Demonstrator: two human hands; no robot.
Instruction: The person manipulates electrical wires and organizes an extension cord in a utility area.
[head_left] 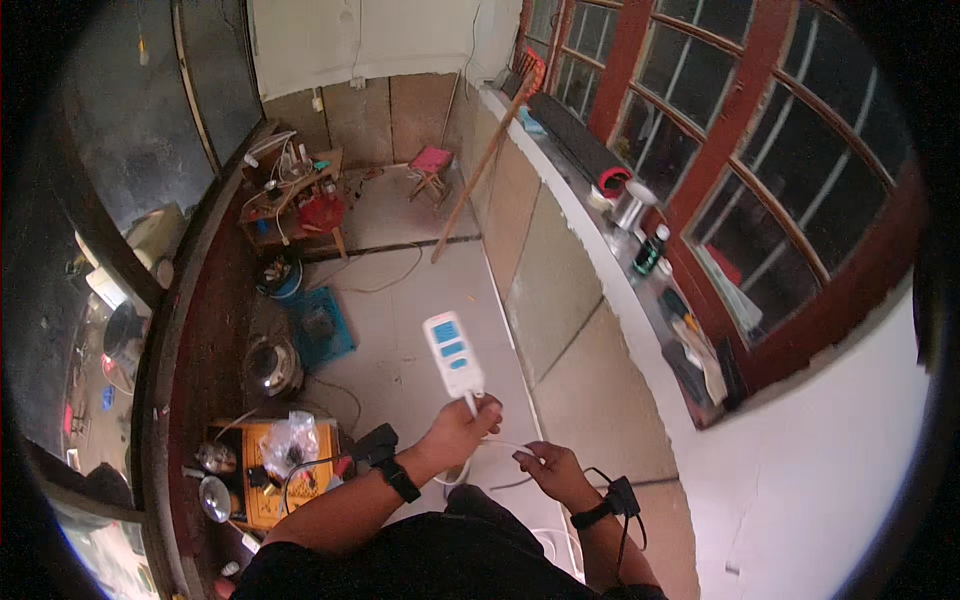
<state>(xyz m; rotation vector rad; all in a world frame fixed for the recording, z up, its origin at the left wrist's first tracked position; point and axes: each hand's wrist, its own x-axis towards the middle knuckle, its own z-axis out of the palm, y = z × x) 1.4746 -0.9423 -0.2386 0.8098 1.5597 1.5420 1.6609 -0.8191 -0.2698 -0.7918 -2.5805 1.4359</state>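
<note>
A white power strip with blue socket faces sticks up from my left hand, whose fingers are closed round the cord just below the strip's lower end. To the right, my right hand pinches the same white cord, which spans the gap between the two hands. More white cord hangs in loops low down, partly hidden by my body and arms. Each wrist wears a black strap with a small black box on it.
At left stands an orange-yellow table with a plastic bag. Beyond it are a metal pot, a blue tray and a cluttered wooden desk. A wooden-handled stick leans on the right ledge, which holds a dark bottle.
</note>
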